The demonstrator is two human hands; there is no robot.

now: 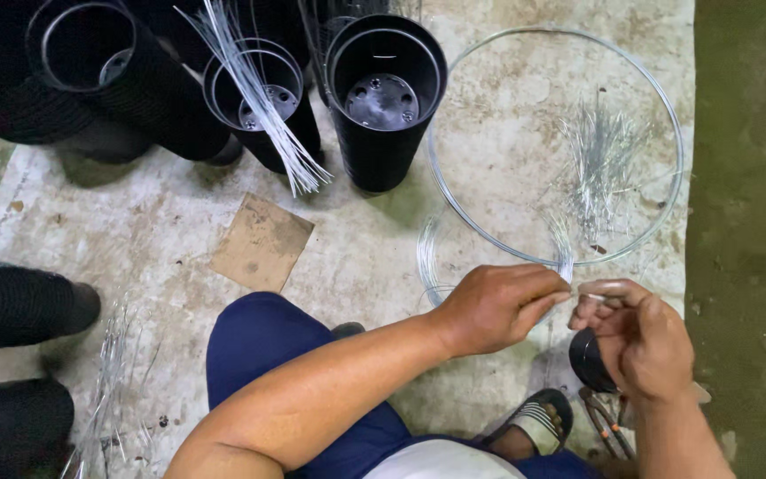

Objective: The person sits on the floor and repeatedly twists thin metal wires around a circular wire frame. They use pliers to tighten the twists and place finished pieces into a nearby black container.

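Note:
My left hand [494, 306] and my right hand [640, 337] meet over the concrete floor, both pinching a thin silvery wire [569, 266] that runs up into a small wire coil [432, 257]. A large wire hoop [667, 115] lies on the floor just beyond my hands. Inside the hoop lies a scatter of short cut wire pieces [600, 155]. Under my right hand a black round object [589, 359] shows partly.
Several black mesh-wrapped plastic pots [383, 98] stand at the top, one with a bundle of straight wires [263, 98] leaning in it. A cardboard scrap [261, 241] lies on the floor. More black mesh rolls [11, 306] and loose wires [108, 390] are at left. Pliers [605, 426] lie by my sandalled foot [538, 421].

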